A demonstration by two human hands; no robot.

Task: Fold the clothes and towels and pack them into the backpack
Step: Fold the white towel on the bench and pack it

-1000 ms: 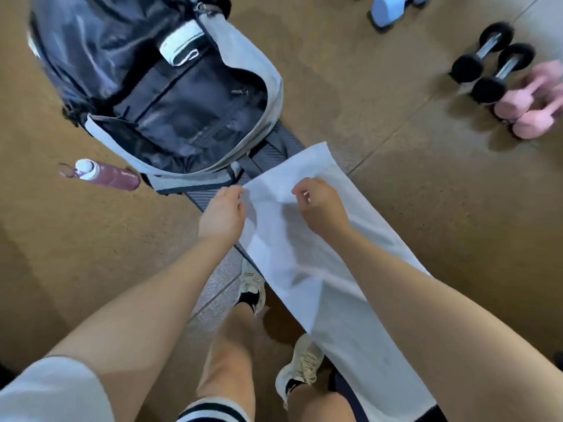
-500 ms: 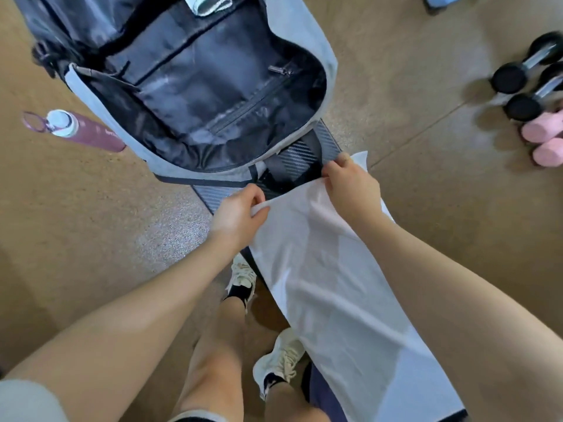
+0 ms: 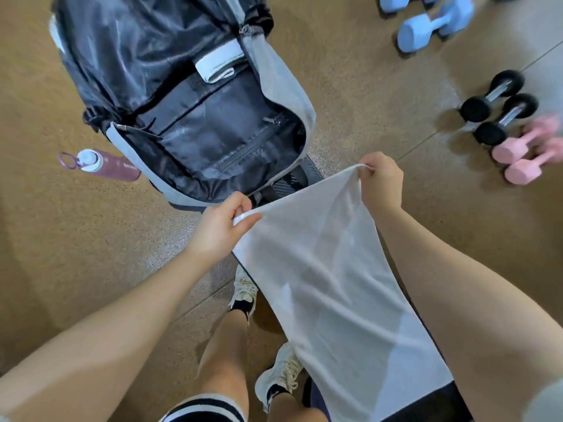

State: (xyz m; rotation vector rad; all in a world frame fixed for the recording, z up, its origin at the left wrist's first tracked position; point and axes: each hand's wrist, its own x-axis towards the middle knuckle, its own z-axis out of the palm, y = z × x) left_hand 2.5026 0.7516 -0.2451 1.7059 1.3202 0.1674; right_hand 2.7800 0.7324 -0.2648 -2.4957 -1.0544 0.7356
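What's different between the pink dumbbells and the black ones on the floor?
The pink dumbbells are one solid pink colour, handle included, while the black dumbbells have dark round ends joined by a shiny metal bar. The pink pair lies nearer the person, the black pair just beyond it. The pink ones look blurred at the picture's edge; the black ones show more sharply. Both pairs lie side by side on the floor.

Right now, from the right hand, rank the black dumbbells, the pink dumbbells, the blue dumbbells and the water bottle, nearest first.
From the right hand:
1. Black dumbbells, right.
2. Pink dumbbells, far right, too close to the black pair to call.
3. Blue dumbbells, top right.
4. Water bottle, far left.
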